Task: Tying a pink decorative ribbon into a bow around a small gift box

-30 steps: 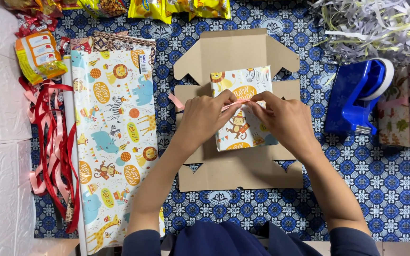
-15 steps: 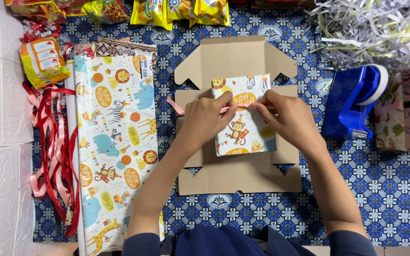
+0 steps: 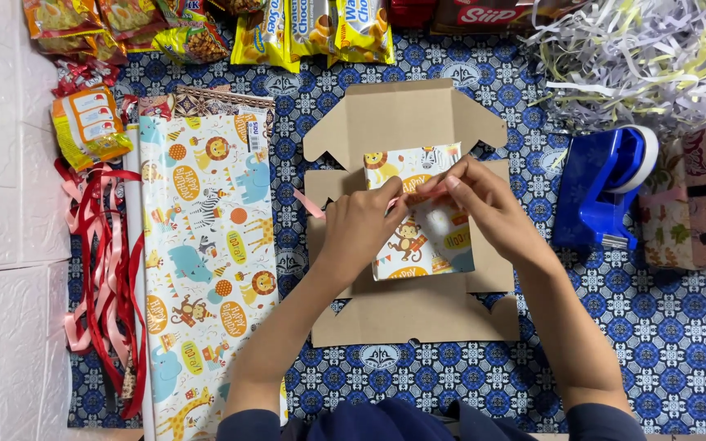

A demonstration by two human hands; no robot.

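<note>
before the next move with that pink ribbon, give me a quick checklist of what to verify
1. Wrapped gift sits on the flattened cardboard box: ok.
2. Pink ribbon lies across the gift's upper part, one end trailing out left: ok.
3. Left hand and right hand both pinch the ribbon over the gift: ok.
4. Ribbon flat and untwisted under the fingers: cannot tell, hands hide it.
5. Blue tape dispenser stands to the right of the box: ok.
6. Roll of animal-print wrapping paper lies apart from the box, to its left: ok.

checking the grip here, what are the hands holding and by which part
Both hands, left hand and right hand, pinch a pink ribbon above the wrapped box.
</note>
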